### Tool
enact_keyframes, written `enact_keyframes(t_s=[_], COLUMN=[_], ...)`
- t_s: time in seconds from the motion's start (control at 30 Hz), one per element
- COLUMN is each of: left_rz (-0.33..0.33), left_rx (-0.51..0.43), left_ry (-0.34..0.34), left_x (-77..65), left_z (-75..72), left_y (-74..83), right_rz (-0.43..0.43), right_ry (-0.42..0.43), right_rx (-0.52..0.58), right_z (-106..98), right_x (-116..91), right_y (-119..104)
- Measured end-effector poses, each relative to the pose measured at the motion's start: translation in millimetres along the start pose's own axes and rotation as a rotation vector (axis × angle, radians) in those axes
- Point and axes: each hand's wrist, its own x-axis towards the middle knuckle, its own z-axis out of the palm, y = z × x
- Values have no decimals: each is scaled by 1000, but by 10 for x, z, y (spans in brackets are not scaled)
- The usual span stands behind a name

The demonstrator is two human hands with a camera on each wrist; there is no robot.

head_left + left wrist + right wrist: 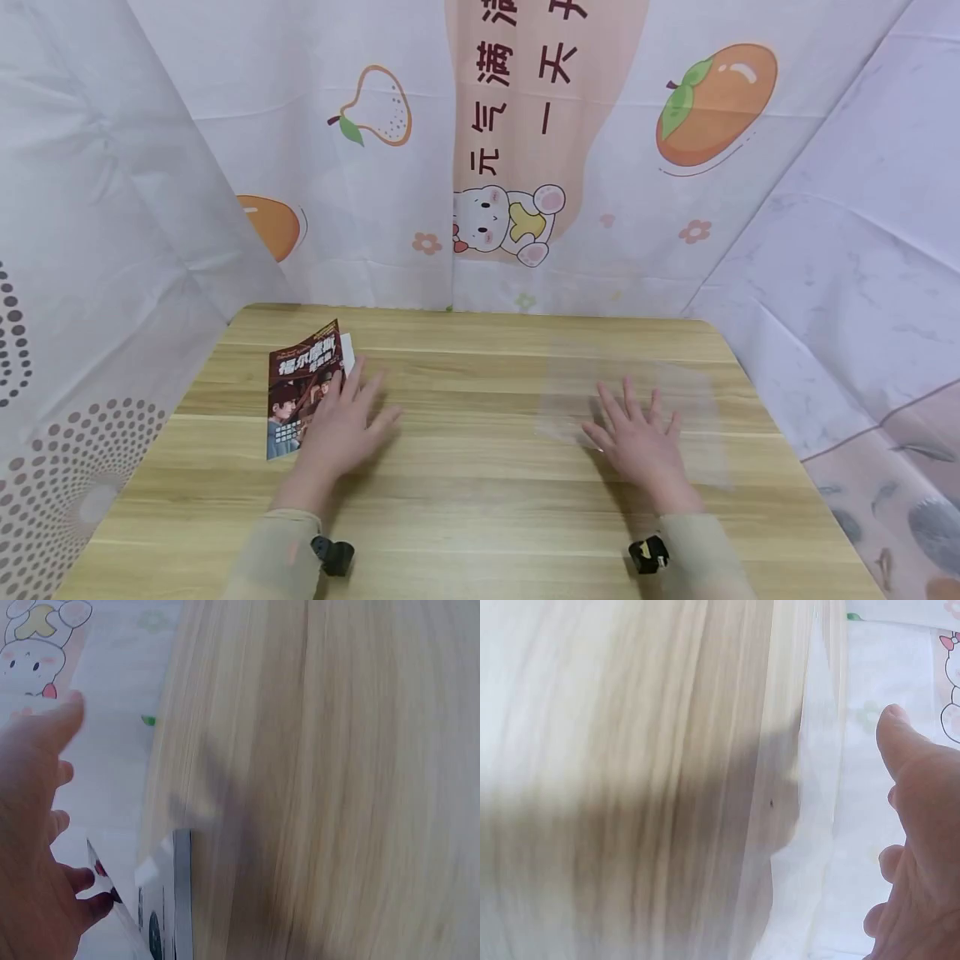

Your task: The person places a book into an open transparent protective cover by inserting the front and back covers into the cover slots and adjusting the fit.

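Observation:
On the left of the table lies a thin book (303,383) with a dark red illustrated cover, its front cover lifted a little. My left hand (348,425) is spread over the book's right edge, fingers fairly straight. In the left wrist view the lower fingertips are right at the raised cover, and the book's spine (182,892) stands beside them. On the right lies a clear, thin plastic sheet (693,396), hard to see against the wood. My right hand (641,442) hovers over it with spread fingers and grips nothing. The sheet's edge (817,772) curls up in the right wrist view.
The light wooden table (465,500) has rounded far corners. A white printed curtain (375,192) hangs right behind its far edge, with more cloth at the left and right sides. Small dark wrist cameras sit on both sleeves.

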Motion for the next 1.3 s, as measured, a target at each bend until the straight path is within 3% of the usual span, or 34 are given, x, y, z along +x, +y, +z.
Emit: enact_keyframes(t_s=[0.17,0.43,0.67,0.97,1.3], left_rz=[2,-44,-114,-211,-288], left_rx=[-30,-196,-99,-41,-1], left_ry=[34,85,55,-24,-45], left_x=[-5,-33,-88,-125,-120], left_z=[-38,-115,-141,-144,-26], left_y=[-147,-348,-487,-540,-622], right_rz=[10,26,41,56,69], right_ry=[-3,1,7,-18,-64], right_rx=[5,5,23,43,63], right_z=[-4,-8,-11,9,66], right_x=[-9,-61,-104,-137,-173], right_y=[76,172,225,265,301])
